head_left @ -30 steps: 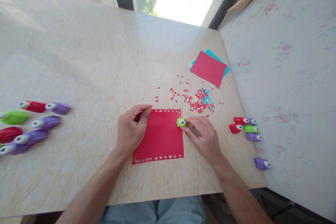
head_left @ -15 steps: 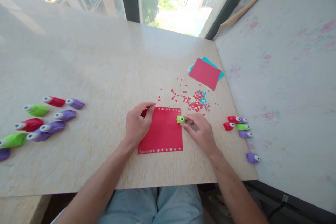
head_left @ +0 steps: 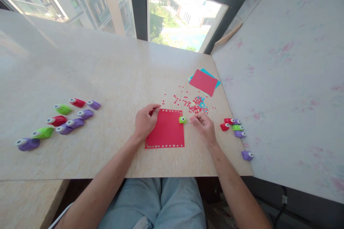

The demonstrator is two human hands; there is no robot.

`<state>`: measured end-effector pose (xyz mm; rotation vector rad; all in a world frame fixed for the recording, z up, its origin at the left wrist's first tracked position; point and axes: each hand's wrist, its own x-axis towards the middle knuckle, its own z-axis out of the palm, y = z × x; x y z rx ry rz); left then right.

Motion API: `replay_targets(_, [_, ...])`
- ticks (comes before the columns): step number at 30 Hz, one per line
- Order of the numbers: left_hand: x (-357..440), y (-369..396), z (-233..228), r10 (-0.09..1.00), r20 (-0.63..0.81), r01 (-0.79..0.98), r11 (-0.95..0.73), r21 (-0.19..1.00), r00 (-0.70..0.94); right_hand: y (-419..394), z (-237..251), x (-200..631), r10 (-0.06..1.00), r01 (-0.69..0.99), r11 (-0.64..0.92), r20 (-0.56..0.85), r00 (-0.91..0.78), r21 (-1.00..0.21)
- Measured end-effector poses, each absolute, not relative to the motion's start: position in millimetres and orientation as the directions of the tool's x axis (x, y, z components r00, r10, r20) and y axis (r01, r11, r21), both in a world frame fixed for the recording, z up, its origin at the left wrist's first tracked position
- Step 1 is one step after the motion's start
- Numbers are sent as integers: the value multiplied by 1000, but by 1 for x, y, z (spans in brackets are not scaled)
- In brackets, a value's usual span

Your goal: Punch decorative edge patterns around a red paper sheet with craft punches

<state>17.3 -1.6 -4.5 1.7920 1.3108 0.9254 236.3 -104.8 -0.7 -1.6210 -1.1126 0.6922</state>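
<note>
Sitting on the red paper's (head_left: pixel 165 128) edge, green punch (head_left: pixel 182 120) just beside right-hand fingers (head_left: pixel 194 117).

You have no words, labels, brand names or numbers to read anywhere here. The nearest things to signs are the shape marks: the small green plastic paper punch (head_left: pixel 182 120) at the right edge of your red paper sheet (head_left: pixel 166 130) shows a dark star on its white top face. The red, green and purple punches (head_left: pixel 64 120) to your left and the small cluster of punches (head_left: pixel 233 127) to your right carry similar white faces, but their marks are too small to make out. Along the sheet's near and far edges runs a punched row of tiny stars and hearts.
</note>
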Motion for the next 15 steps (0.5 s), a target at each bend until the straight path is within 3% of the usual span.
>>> replay_targets(4, [17, -2, -4, 964, 141, 449, -232, 863, 228, -95, 12, 244, 947, 285, -181, -89, 307, -941])
replay_targets(8, [18, -1, -6, 962, 144, 443, -236, 865, 231, -86, 21, 247, 962, 393, -267, -219, 163, -880])
replay_targets(15, [18, 0, -11, 959, 165, 452, -255, 854, 229, -76, 30, 249, 921, 409, -387, -368, 128, -826])
